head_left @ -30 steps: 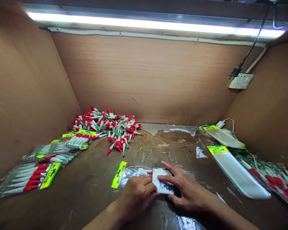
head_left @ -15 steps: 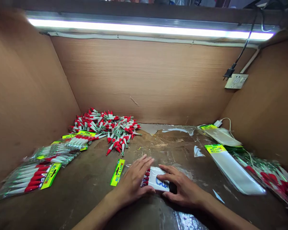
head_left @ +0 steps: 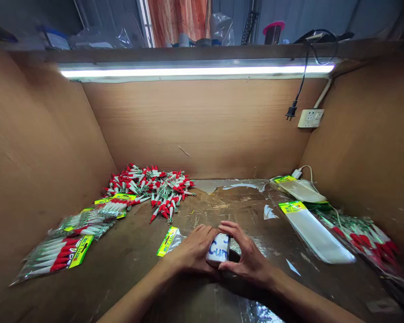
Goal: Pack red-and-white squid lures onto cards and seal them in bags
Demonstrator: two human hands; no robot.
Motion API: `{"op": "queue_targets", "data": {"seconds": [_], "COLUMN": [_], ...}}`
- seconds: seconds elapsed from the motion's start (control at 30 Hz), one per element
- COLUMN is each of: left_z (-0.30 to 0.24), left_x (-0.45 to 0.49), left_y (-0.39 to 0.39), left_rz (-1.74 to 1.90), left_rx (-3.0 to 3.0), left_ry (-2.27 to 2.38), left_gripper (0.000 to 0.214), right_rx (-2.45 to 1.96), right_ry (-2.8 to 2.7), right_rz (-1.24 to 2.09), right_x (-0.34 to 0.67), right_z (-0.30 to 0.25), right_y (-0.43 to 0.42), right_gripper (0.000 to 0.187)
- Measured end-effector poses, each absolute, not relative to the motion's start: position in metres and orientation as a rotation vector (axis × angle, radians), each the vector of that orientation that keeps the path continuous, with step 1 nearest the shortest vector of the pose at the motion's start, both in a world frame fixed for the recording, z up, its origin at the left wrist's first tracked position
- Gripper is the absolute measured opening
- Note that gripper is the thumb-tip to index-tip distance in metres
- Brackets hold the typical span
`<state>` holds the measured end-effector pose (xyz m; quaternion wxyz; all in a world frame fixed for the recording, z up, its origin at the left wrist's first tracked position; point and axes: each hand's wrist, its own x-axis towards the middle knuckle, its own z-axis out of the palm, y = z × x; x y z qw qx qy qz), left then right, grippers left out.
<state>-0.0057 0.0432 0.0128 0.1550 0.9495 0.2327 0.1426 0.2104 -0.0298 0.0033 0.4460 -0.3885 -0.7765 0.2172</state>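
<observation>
Both my hands meet at the near middle of the worktop. My left hand (head_left: pixel 191 253) lies curled over a clear plastic bag with a yellow-green header (head_left: pixel 167 241), pressing it down. My right hand (head_left: pixel 247 260) grips a small white block with blue writing (head_left: pixel 218 249), which stands on edge between the two hands; the left fingers touch its other side. The bag's contents are hidden under my left hand.
A heap of red-and-white lures (head_left: pixel 151 186) lies at the back left. Filled bags (head_left: pixel 59 253) line the left side. Empty bags (head_left: pixel 314 229) and more filled ones (head_left: pixel 360 233) lie right. Brown walls enclose the booth; a wall socket (head_left: pixel 310 118) hangs at the back right.
The white block lay flat on the bag; now it stands on edge, gripped between my hands. My left hand has closed in against it. The camera has tilted up.
</observation>
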Motion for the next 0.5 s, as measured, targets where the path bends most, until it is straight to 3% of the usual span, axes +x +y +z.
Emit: {"op": "queue_targets", "data": {"seconds": [0.1, 0.27, 0.37, 0.5], "left_z": [0.03, 0.082, 0.093, 0.075], "left_x": [0.008, -0.001, -0.012, -0.017], "left_y": [0.041, 0.055, 0.064, 0.059], "left_rz": [0.552, 0.934, 1.008, 0.955], "left_rx": [2.632, 2.058, 1.769, 1.806], "left_ry": [0.717, 0.724, 0.604, 0.63], "left_gripper": [0.071, 0.064, 0.07, 0.071], "right_rx": [-0.946, -1.016, -1.096, -1.138], "right_ry": [-1.76, -1.587, -1.551, -1.538], "right_rz": [0.494, 0.333, 0.33, 0.365], "right_x": [0.216, 0.234, 0.241, 0.24], "right_z": [0.007, 0.01, 0.006, 0.0], "right_y": [-0.032, -0.023, -0.013, -0.006], "right_gripper": [0.086, 0.074, 0.069, 0.065]}}
